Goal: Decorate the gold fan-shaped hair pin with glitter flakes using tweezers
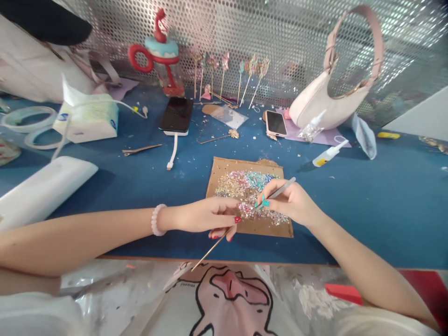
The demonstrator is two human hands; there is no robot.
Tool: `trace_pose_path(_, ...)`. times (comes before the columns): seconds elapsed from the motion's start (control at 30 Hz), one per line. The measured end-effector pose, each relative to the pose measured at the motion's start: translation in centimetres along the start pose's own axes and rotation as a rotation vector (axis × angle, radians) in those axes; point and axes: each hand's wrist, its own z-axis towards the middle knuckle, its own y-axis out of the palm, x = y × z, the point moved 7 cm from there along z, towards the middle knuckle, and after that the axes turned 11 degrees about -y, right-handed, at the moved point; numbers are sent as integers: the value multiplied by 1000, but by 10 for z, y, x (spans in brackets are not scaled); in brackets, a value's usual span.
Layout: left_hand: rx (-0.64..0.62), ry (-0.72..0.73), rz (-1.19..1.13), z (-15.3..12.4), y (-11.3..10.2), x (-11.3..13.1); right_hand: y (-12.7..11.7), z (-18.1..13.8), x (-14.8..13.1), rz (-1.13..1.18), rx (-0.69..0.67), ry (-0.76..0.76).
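My left hand [201,214], closed, grips a thin wooden stick [209,252] that slants down toward me. Pinkish sparkling stones [246,210] show by its fingertips; I cannot tell whether they are fixed to the stick's upper end. In my right hand [296,203] is a pair of grey tweezers [286,186], pinched between thumb and fingers, their tips down near those stones. Both hands are over a piece of cardboard [268,228] covered with loose rhinestones [233,181] in pink, gold, teal and silver.
Beyond the cardboard lie a black phone [177,114] with a white cable, a second phone [276,123] and a glue bottle [329,155]. Several decorated sticks [252,67] stand at the perforated metal wall. A pink handbag [315,105], red-handled cup [168,70] and tissue pack [89,119] stand around.
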Motion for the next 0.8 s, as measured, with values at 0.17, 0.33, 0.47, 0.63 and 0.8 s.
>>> trace_pose_path(0.17,4,14,23,0,0,1,0,1,1,-13,-2,15)
trace_pose_path(0.33,7,23,38,0,0,1,-1,0,1,-24,2,21)
trace_pose_path(0.47,12,36,36,1,-1,1,-1,0,0,-40,17,18)
trace_pose_path(0.63,23,39,32,0,-1,2,-1,0,1,-55,35,22)
trace_pose_path(0.8,26,46,28,-1,0,4,-2,-1,2,-53,45,29)
